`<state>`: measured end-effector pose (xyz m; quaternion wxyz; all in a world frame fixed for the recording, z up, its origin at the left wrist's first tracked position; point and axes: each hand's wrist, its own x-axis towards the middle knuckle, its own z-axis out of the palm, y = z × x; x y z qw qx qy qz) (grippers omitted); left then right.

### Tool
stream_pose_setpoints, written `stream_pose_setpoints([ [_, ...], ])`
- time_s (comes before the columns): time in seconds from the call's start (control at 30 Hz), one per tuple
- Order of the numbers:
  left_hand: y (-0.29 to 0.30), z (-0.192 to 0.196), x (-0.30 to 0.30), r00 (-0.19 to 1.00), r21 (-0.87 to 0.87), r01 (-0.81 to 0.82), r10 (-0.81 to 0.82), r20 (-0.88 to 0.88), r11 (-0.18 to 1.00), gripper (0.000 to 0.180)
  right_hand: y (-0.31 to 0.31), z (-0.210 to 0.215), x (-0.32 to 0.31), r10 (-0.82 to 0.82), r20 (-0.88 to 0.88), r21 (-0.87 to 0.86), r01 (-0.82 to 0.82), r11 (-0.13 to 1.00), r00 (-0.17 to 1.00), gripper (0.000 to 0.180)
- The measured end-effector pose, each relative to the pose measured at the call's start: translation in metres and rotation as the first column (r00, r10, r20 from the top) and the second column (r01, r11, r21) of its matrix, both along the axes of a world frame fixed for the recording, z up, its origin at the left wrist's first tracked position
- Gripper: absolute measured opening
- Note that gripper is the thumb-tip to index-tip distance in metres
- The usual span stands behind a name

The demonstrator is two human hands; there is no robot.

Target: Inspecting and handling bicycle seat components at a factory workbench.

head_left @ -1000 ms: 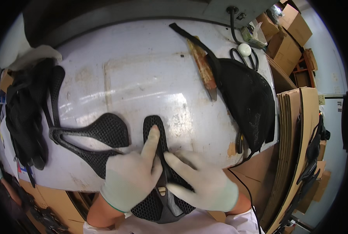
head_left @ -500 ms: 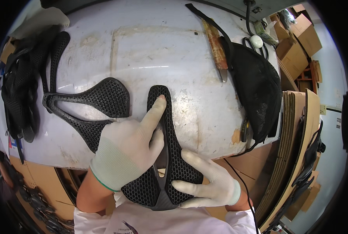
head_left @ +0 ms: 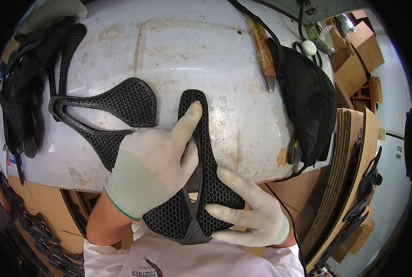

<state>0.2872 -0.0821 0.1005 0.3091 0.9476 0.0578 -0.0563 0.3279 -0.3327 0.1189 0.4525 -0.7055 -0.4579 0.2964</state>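
Hands (head_left: 153,161) (head_left: 254,207) on black saddle (head_left: 214,184) — dark shirt lettering (head_left: 144,273).

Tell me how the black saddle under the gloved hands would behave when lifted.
The honeycomb bicycle saddle is probably light for its size, given its open cells. It seems fairly stiff: its wide end juts beyond the table without visible sagging.

saddle (head_left: 209,171): black, honeycomb-patterned. left glove (head_left: 154,160): off-white, green-edged at the cuff. right glove (head_left: 257,210): off-white. tabletop (head_left: 178,55): pale grey, stained brown. tool handle (head_left: 261,48): mottled orange-brown. bag (head_left: 307,94): black, fine mesh.
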Motion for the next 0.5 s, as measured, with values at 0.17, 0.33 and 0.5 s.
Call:
stream_pose_setpoints([
  [0.17, -0.003, -0.003, -0.001, 0.999, 0.008, -0.018, 0.018, 0.038, 1.0, 0.059, -0.004, -0.004, -0.001, 0.029, 0.049, 0.034, -0.031, 0.999, 0.998, 0.059],
  [0.33, -0.006, -0.002, -0.001, 0.999, -0.022, -0.052, 0.052, 0.003, 0.998, 0.057, -0.01, -0.021, -0.013, 0.051, -0.015, 0.064, -0.05, 0.997, 0.999, 0.07],
  [0.5, -0.006, 0.004, 0.001, 0.999, -0.029, -0.038, 0.037, -0.031, 0.999, 0.056, -0.009, -0.042, -0.023, 0.021, 0.094, 0.148, -0.035, 0.988, 0.995, 0.07],
])
